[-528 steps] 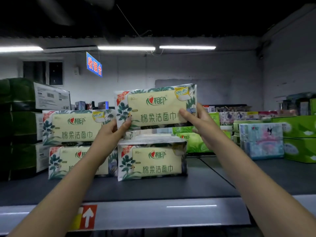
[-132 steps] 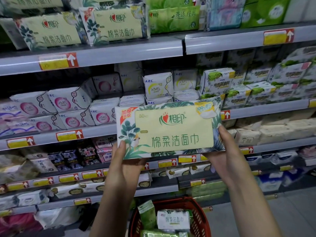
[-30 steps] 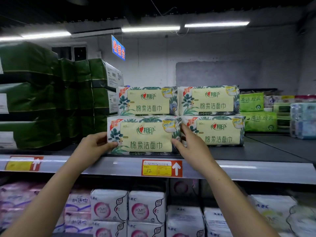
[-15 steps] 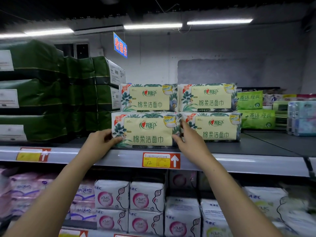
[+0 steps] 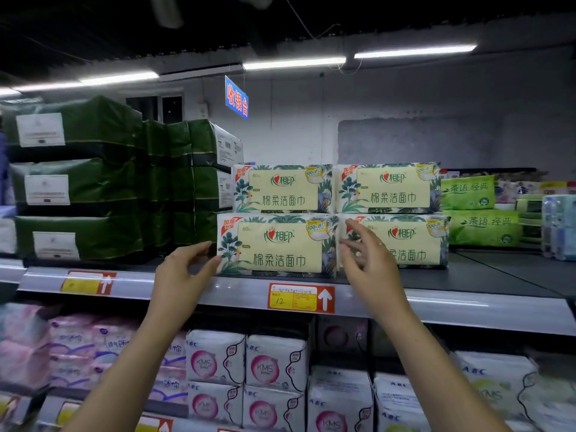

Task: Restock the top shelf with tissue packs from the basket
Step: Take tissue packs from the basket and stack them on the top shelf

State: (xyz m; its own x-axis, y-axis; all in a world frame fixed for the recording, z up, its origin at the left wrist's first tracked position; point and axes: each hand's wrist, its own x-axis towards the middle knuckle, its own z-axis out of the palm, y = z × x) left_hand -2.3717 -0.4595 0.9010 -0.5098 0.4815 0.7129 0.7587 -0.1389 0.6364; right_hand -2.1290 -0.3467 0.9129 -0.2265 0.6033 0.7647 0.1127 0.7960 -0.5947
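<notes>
A cream and green leaf-printed tissue pack [image 5: 277, 244] stands at the front of the top shelf [image 5: 467, 304]. Several like packs are stacked behind and to its right, among them an upper pack [image 5: 282, 188] and a lower right pack [image 5: 414, 241]. My left hand [image 5: 184, 269] hovers at the front pack's lower left corner, fingertips just touching or barely off it, fingers loosely spread. Off the pack's right end, my right hand [image 5: 367, 260] floats with relaxed, spread fingers and holds nothing. The basket is out of view.
Dark green wrapped bales [image 5: 93, 182] fill the shelf's left part. Bright green tissue packs [image 5: 477, 210] and pale blue packs [image 5: 558, 226] stand at the right. A red and yellow price tag [image 5: 300, 298] hangs on the shelf edge. White pad packs [image 5: 246, 363] fill the shelf below.
Both hands held the front pack's ends on the shelf half a second ago. They have now let go and drawn slightly back; the pack stays standing in place.
</notes>
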